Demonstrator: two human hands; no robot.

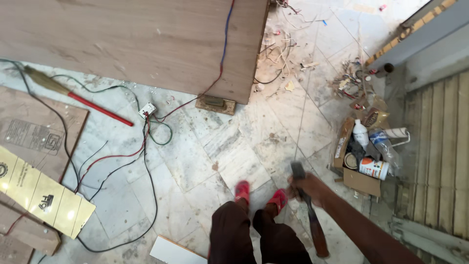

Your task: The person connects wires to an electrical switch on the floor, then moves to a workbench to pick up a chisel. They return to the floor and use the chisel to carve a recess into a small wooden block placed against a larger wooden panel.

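Right hand [308,187]: lower centre-right of the frame, fingers closed around the shaft of a hammer [309,211].
Hammer: dark head just above the fist, wooden handle running down and right past the forearm towards the bottom edge.
Left hand: out of view.
Feet: red sandals [260,194] on the tiled floor [205,151], just left of the right hand.
Right of the hand: open cardboard box [360,180] holding bottles and a can.
Upper left: large wooden panel [132,44], with loose wires [122,156] and a broom [73,95] below it.

Dark-headed hammer [309,210] with a brown wooden handle, tilted head-up.
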